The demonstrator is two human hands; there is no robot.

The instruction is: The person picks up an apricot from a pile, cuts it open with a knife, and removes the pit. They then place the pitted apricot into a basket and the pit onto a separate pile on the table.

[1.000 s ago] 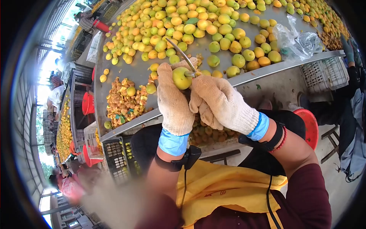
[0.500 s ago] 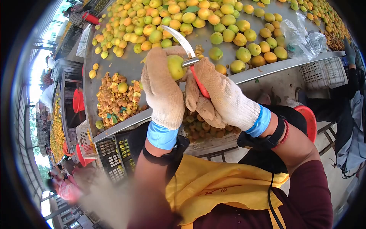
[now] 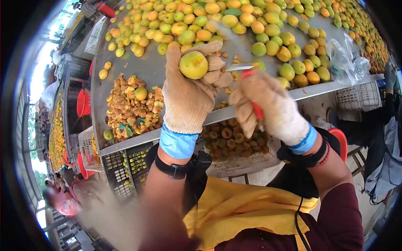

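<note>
In a knit glove, my left hand [image 3: 188, 88] holds a yellow-green fruit [image 3: 194, 65] between thumb and fingers, over the near edge of the metal table [image 3: 142, 67]. My gloved right hand [image 3: 264, 102], slightly blurred, is closed around the red handle of a curved knife [image 3: 256, 109]. The knife's blade lies to the right of the fruit, apart from it. Beyond both hands spreads a heap of yellow, orange and green fruit [image 3: 167, 19]. A pile of cut fruit pieces [image 3: 130, 104] sits left of my left hand.
A tray of cut halves [image 3: 234, 144] stands below the table edge. Dark crates [image 3: 119, 167] are at lower left. A clear plastic bag [image 3: 345, 58] lies at the right, above a white basket [image 3: 356, 98]. A person in pink [image 3: 67, 201] is at far left.
My right hand has moved right and away from my left hand, taking the knife off the fruit. The fruit in my left hand has turned, and a mark on its top now shows.
</note>
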